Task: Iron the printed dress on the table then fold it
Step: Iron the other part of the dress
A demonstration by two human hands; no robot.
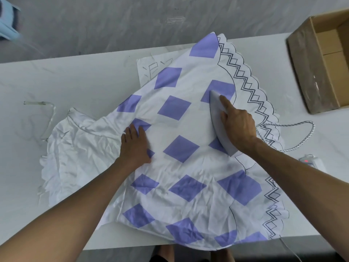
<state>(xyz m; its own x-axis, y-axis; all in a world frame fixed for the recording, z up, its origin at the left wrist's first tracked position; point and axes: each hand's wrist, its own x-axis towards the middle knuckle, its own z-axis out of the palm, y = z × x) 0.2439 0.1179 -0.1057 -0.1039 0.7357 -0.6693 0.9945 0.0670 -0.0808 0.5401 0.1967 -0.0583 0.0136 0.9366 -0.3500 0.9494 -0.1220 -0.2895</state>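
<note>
Head view: right hand (pixel 238 127) closed over the top of a grey iron (pixel 217 118), index finger stretched forward along its body toward the nose, probably to steer the tip. Iron soleplate sits flat on the skirt of the printed dress (pixel 181 148), white with purple diamonds. Left hand (pixel 135 143) lies open and flat, grasping nothing, pressing the cloth just left of the iron; judged purpose: keep the fabric taut so the iron does not drag it into folds. Braided cord (pixel 294 129) loops away on the far side of the right wrist, clear of the ironing path. Zigzag hem runs beyond the iron's nose and right of the grip. Bodice, left of the flat hand, is heavily creased, so ironing is far from finished. Surface: white table (pixel 56 82), dress overhanging its near edge. Open cardboard box (pixel 321 59) well right of the grip. Grey floor beyond.
</note>
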